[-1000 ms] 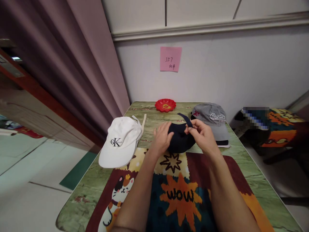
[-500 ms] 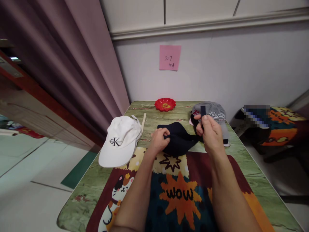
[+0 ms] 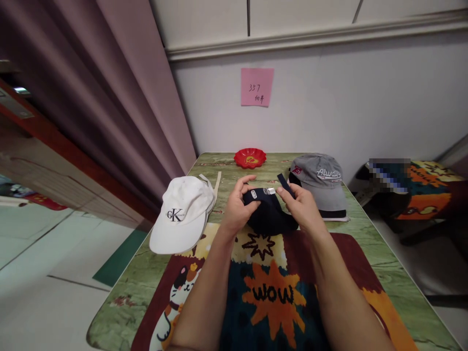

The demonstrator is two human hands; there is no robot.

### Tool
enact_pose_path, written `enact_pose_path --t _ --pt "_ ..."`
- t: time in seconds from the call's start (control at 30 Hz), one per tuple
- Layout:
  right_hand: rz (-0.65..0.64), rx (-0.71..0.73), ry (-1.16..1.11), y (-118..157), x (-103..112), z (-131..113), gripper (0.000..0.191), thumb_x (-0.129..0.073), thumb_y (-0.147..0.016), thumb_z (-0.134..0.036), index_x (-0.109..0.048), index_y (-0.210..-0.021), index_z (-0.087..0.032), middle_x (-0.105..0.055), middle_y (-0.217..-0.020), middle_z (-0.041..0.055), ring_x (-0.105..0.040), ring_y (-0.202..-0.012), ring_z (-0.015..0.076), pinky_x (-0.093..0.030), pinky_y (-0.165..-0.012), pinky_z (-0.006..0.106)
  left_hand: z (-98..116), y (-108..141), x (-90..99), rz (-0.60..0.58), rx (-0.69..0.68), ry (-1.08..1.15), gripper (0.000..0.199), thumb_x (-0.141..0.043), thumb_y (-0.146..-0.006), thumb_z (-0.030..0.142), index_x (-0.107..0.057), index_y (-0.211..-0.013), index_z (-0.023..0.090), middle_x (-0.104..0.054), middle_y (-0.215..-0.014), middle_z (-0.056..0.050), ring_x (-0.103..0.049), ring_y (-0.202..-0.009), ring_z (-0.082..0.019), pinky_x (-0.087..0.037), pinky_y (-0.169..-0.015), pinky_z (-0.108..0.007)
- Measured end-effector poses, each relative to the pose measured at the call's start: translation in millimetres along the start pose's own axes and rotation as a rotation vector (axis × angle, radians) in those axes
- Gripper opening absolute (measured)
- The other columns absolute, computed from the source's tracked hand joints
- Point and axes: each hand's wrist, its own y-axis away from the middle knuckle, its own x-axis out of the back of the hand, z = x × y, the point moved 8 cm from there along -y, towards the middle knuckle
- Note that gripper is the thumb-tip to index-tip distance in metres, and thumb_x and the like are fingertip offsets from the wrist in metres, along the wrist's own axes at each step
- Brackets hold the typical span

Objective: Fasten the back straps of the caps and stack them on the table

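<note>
A dark navy cap (image 3: 268, 214) rests at the far edge of the patterned mat, between my hands. My left hand (image 3: 238, 202) grips its band on the left, thumb in front and fingers behind, beside a small metal eyelet. In my right hand (image 3: 302, 202) the cap's dark strap (image 3: 285, 184) is pinched, its free end sticking up. Close to my right fingertips a silver metal buckle (image 3: 269, 191) sits on the band. To the left lies a white cap (image 3: 185, 207) with black "CK"-like lettering and loose straps at its back.
Behind my right hand stands a stack of caps, a grey cap (image 3: 321, 180) on top. A red scalloped dish (image 3: 250, 157) is near the wall. The patterned mat (image 3: 272, 292) covers the table's (image 3: 117, 302) near middle. Farther right is another surface with a similar mat (image 3: 426, 195).
My right hand has moved left and down with the strap, closer to my left hand. The navy cap's band has turned so the buckle and eyelet show.
</note>
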Motion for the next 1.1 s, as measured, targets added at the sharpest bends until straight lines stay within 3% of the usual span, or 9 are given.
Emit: enact_pose_path --t 0.13,0.27,0.43,0.57,0.7,0.9,1.0,1.1 --pt "-0.037 -0.148 -0.178 2 -6 7 0.050 -0.071 -0.075 -0.066 -0.070 -0.083 -0.017 -0.040 -0.051 -0.0072 -0.029 -0.045 0.0091 -0.019 -0.044 0.025 5 1 -0.4 -0.007 -0.015 0.056 0.064 -0.066 -0.073 0.010 -0.053 -0.135 0.024 -0.067 -0.102 -0.002 -0.063 -0.090 -0.014 -0.048 -0.083 -0.024" --pt "-0.026 -0.145 -0.221 3 -7 3 0.043 -0.080 -0.067 -0.056 -0.071 -0.079 -0.016 -0.044 -0.053 -0.0068 -0.031 -0.048 0.0087 -0.024 -0.047 0.025 10 2 -2.6 -0.048 -0.024 0.037 0.064 -0.065 -0.075 0.010 -0.053 -0.136 0.024 -0.067 -0.102 -0.002 -0.064 -0.092 -0.015 -0.049 -0.082 -0.024" --pt "0.161 0.027 0.052 7 4 -15 0.030 -0.070 -0.074 -0.047 -0.072 -0.077 -0.017 -0.060 -0.064 -0.0011 -0.049 -0.060 0.0143 -0.036 -0.059 0.027 25 4 -9.8 -0.098 -0.071 -0.179 0.043 -0.074 -0.078 0.021 -0.065 -0.120 0.022 -0.070 -0.112 -0.005 -0.065 -0.103 -0.021 -0.049 -0.092 -0.031" --pt "0.332 0.158 0.360 21 6 -39 0.020 -0.064 -0.079 -0.040 -0.067 -0.071 -0.021 -0.056 -0.056 -0.0018 -0.047 -0.056 0.0153 -0.035 -0.060 0.028 41 6 -11.6 0.055 -0.218 -0.491 0.017 -0.076 -0.081 0.027 -0.070 -0.096 0.023 -0.074 -0.100 -0.004 -0.065 -0.098 -0.024 -0.044 -0.101 -0.042" --pt "0.412 0.277 0.499 35 -1 -58 0.017 -0.063 -0.083 -0.036 -0.063 -0.070 -0.024 -0.052 -0.053 -0.0022 -0.043 -0.052 0.0157 -0.033 -0.059 0.029 52 13 -20.6 0.142 -0.358 -0.742 0.004 -0.069 -0.087 0.025 -0.069 -0.091 0.025 -0.074 -0.093 -0.004 -0.063 -0.094 -0.025 -0.034 -0.107 -0.047" --pt "0.357 0.307 0.430 39 -9 -62 0.021 -0.066 -0.084 -0.039 -0.063 -0.071 -0.024 -0.058 -0.057 0.0002 -0.047 -0.054 0.0166 -0.035 -0.060 0.029 57 19 -22.3 0.175 -0.423 -0.841 0.010 -0.060 -0.093 0.027 -0.069 -0.092 0.024 -0.074 -0.090 -0.006 -0.061 -0.095 -0.026 -0.031 -0.106 -0.048" --pt "0.236 0.279 0.265 34 -10 -57 0.025 -0.065 -0.088 -0.047 -0.068 -0.081 -0.022 -0.061 -0.066 0.0006 -0.050 -0.059 0.0158 -0.038 -0.061 0.028 56 18 -15.1 0.209 -0.401 -0.799 0.008 -0.063 -0.090 0.026 -0.070 -0.093 0.023 -0.074 -0.091 -0.006 -0.063 -0.095 -0.026 -0.028 -0.111 -0.050" --pt "0.174 0.213 0.052 28 -4 -48 0.034 -0.052 -0.096 -0.053 -0.067 -0.094 -0.022 -0.055 -0.066 -0.0016 -0.047 -0.059 0.0143 -0.035 -0.056 0.026 51 13 -0.7 0.258 -0.333 -0.682 0.010 -0.071 -0.084 0.026 -0.071 -0.094 0.024 -0.075 -0.093 -0.005 -0.065 -0.094 -0.025 -0.035 -0.108 -0.049"
